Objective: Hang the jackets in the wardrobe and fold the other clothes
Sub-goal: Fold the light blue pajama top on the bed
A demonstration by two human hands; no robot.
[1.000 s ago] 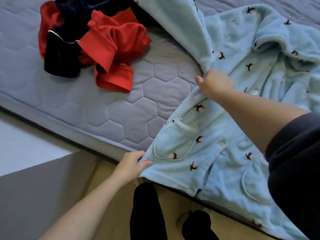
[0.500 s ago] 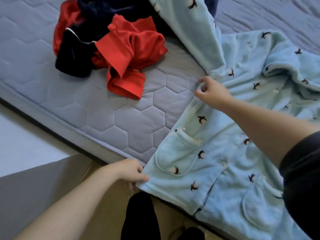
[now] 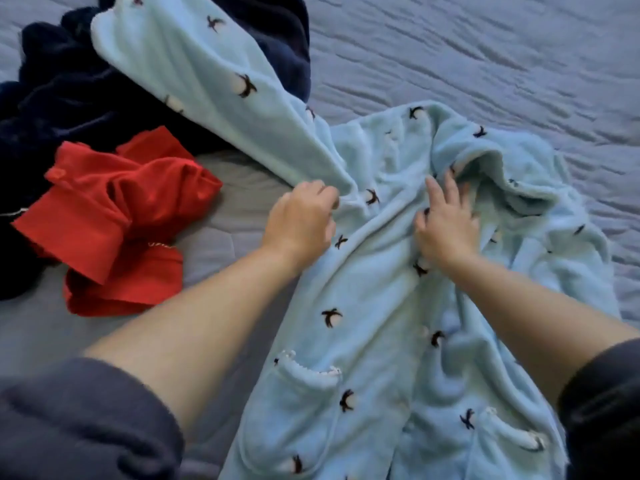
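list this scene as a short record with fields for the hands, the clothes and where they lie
surface: bed, grey-blue quilted cover
main garment: blue robe, spread front up, pockets nearest the person
hands: left hand grips the robe at the sleeve's base; right hand presses with straight fingers beside the collar
other clothes: red garment crumpled left of the robe; navy clothes heaped behind it, partly under the robe's sleeve

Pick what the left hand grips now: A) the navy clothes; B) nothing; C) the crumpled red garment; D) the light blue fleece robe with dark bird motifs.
D: the left hand curls its fingers into the light blue fleece robe beside its sleeve, clear of the crumpled red garment.
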